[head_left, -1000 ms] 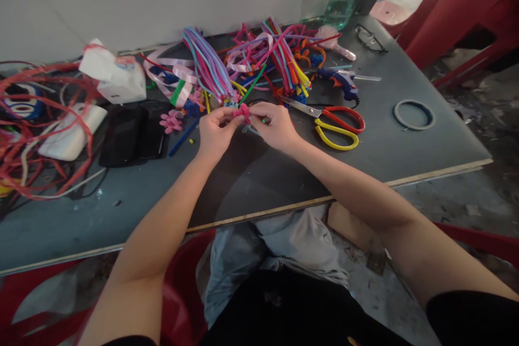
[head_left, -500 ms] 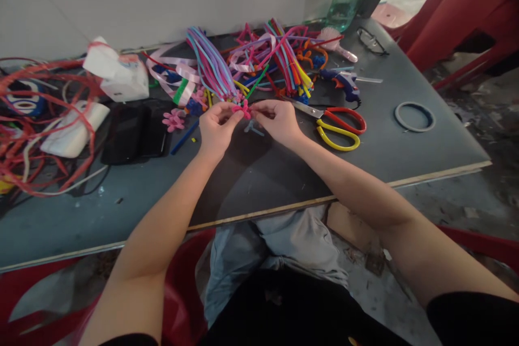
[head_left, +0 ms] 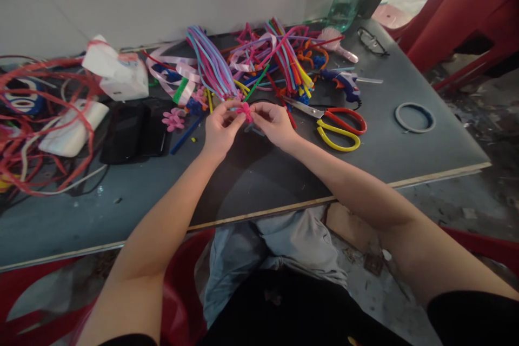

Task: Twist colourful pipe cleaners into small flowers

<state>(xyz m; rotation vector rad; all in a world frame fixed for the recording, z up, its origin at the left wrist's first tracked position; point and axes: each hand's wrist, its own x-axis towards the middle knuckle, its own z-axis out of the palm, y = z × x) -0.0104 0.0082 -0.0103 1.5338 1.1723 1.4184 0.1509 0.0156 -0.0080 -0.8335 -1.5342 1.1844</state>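
Note:
A small bright pink flower bent from pipe cleaner (head_left: 245, 112) is pinched between both hands, just above the table. My left hand (head_left: 221, 128) grips its left side with thumb and forefinger. From the right, my right hand (head_left: 275, 124) closes thumb and fingertips on its other edge. Part of the flower is hidden by the fingers. A paler pink pipe-cleaner flower (head_left: 174, 119) lies on the table to the left. Behind the hands rest a purple and blue bundle of pipe cleaners (head_left: 213, 62) and a multicoloured bundle (head_left: 288, 59).
Scissors (head_left: 338, 127) with red and yellow handles lie right of my hands. Beyond them are a blue glue gun (head_left: 343, 84), a roll of tape (head_left: 414, 117) and glasses (head_left: 371, 41). At left sit dark phones (head_left: 125, 132), a tissue pack (head_left: 124, 78) and tangled red strapping (head_left: 87, 159).
My hands have drawn slightly closer together around the pink flower. Its petals are turned and look more bunched up. A red pipe cleaner now shows beside my right hand.

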